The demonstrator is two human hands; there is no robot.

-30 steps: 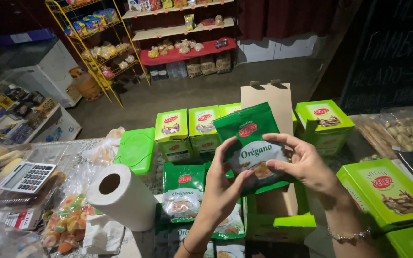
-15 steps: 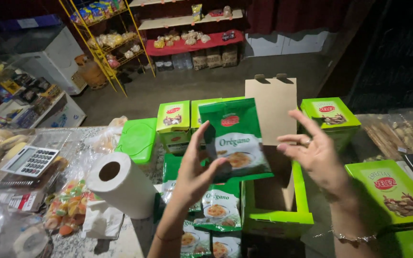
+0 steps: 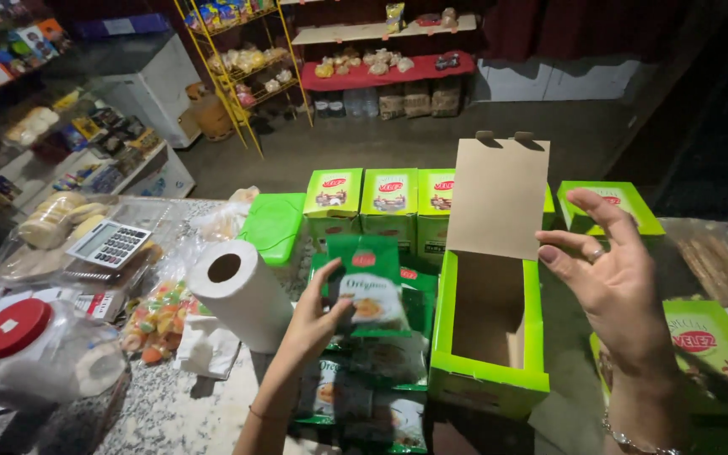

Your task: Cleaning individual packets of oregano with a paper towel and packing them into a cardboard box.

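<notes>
My left hand (image 3: 309, 324) grips a green spice packet (image 3: 368, 282) by its lower left corner and holds it low over a pile of similar green packets (image 3: 364, 388) on the counter. Just right of the packet stands an open green carton (image 3: 486, 337) with its brown lid flap raised; the inside looks empty. My right hand (image 3: 612, 282) hovers open beside the carton's right wall, palm toward the box, with a ring on one finger and a bracelet at the wrist. It holds nothing.
Closed green cartons (image 3: 389, 198) stand in a row behind, more lie at the right (image 3: 705, 350). A paper towel roll (image 3: 242, 291), a green lidded tub (image 3: 273, 226), a calculator (image 3: 109, 243), bagged candy (image 3: 155, 320) and a red-lidded jar (image 3: 40, 350) crowd the left. Shop shelves stand beyond.
My right hand let go of the packet and moved right, opening. My left hand lowered the packet from in front of the carton down toward the pile.
</notes>
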